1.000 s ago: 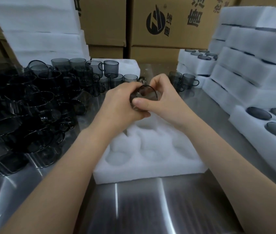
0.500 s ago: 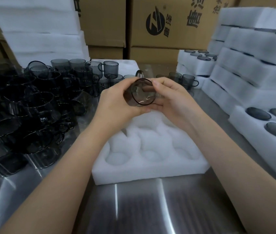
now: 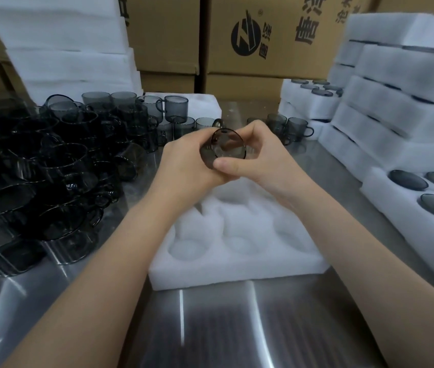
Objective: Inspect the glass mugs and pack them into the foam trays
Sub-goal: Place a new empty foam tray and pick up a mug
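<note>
A smoky grey glass mug (image 3: 227, 148) lies on its side in both my hands, its round end turned toward me, above the far end of a white foam tray (image 3: 237, 272). My left hand (image 3: 188, 166) wraps its fingers round the mug's left side. My right hand (image 3: 261, 158) holds the right side, thumb pressed across the lower rim. The tray's round pockets that I can see hold nothing; my arms hide part of it.
Many dark glass mugs (image 3: 51, 168) crowd the steel table on the left. A few more mugs (image 3: 290, 127) stand behind my hands. Filled foam trays (image 3: 409, 123) are stacked at the right, foam slabs (image 3: 64, 49) at back left, cardboard boxes (image 3: 250, 35) behind.
The mug has been turned in my hands: my right thumb has come across its lower rim and my fingers have shifted round it. Both hands stay above the tray's far end.
</note>
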Demonstrator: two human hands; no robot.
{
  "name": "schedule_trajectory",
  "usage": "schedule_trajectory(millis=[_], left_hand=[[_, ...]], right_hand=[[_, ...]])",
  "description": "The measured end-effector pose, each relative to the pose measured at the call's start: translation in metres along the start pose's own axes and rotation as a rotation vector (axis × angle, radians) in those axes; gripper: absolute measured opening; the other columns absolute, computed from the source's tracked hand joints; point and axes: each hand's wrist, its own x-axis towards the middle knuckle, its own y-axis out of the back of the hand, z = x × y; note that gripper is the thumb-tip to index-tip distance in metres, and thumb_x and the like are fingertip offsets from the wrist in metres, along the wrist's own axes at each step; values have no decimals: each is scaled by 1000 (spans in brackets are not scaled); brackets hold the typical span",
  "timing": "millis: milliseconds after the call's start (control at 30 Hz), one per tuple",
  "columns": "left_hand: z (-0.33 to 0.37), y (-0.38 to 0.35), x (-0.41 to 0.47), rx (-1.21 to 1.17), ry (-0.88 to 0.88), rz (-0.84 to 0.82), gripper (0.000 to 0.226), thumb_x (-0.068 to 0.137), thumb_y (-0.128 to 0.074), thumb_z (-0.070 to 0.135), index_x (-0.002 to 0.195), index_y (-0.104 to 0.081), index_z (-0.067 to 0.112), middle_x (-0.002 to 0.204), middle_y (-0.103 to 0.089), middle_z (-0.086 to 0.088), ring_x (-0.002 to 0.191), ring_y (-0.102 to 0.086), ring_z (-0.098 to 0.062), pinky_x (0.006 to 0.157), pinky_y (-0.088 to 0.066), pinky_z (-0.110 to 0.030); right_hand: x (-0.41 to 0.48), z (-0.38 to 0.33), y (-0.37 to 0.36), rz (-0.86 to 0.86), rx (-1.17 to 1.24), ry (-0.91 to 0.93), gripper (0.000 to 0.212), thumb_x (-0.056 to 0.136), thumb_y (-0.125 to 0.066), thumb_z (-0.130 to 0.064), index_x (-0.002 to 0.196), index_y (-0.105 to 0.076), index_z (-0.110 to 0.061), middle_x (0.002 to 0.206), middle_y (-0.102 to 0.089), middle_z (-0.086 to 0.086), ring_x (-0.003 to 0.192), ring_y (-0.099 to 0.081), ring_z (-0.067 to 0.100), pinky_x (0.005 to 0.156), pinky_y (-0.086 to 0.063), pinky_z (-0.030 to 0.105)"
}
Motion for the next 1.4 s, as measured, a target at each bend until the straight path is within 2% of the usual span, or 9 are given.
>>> schedule_trajectory(millis=[167,333,533,667,767,833,967,1167,1400], left_hand=[[0,-4,0,121,-128,-61,53,58,-89,24,106,-68,26,87,-64,19,85,-56,1,71,-37,-1],[-1,-5,-3,84,-195,-80,64,63,-85,18,119,-58,28,98,-61,22,86,-55,6,77,-37,0],[0,-4,-5,-46,-114,-108,66,74,-80,17,101,-27,45,141,-51,18,116,-55,5,82,-37,0],[-2,-2,-4,-134,0,-49,68,74,-80,20,121,-33,37,125,-54,22,103,-60,6,88,-45,-12],[2,1,-1,-299,192,-46,38,82,-68,-2,110,-55,20,102,-71,2,85,-71,-29,79,-59,-40],[7,6,1,-510,295,-98,27,91,-49,-7,102,-65,11,89,-74,-5,78,-73,-29,68,-61,-35],[15,12,3,-984,490,-201,40,98,-44,23,126,-58,-3,115,-68,-19,94,-71,-32,73,-60,-38],[16,7,-2,-870,294,-105,31,91,-61,10,120,-62,-2,105,-67,-13,94,-65,-22,77,-56,-30],[12,5,-5,-694,125,39,67,76,-71,-13,131,-50,20,118,-64,5,106,-64,-8,92,-54,-30]], right_hand=[[0,-2,-7,156,-96,-19,52,58,-80,-56,79,-47,-22,74,-58,-11,72,-58,4,72,-51,30],[1,-5,-2,211,139,-80,31,89,-69,-33,69,-49,-19,82,-64,17,75,-64,25,77,-56,50],[3,-7,8,15,409,-96,13,90,-63,-19,93,-72,-11,87,-71,5,79,-67,18,69,-55,30],[3,-6,9,18,486,-69,18,78,-65,-23,89,-70,-10,76,-67,3,66,-59,14,59,-47,26],[4,-4,7,68,525,3,11,84,-61,-19,86,-69,-11,72,-68,-2,62,-58,10,54,-45,21],[5,-4,7,100,533,49,14,87,-60,-18,82,-72,-16,74,-70,-3,66,-60,10,59,-49,23],[5,-4,7,133,441,119,14,82,-66,-28,74,-77,-24,74,-69,-5,67,-61,11,62,-49,28],[3,-5,5,83,350,82,28,90,-55,-34,68,-71,-25,59,-48,-7,53,-41,12,56,-34,23],[4,-9,6,-78,424,-98,45,91,-51,-44,51,-48,-23,59,-34,-2,54,-38,15,60,-30,29]])
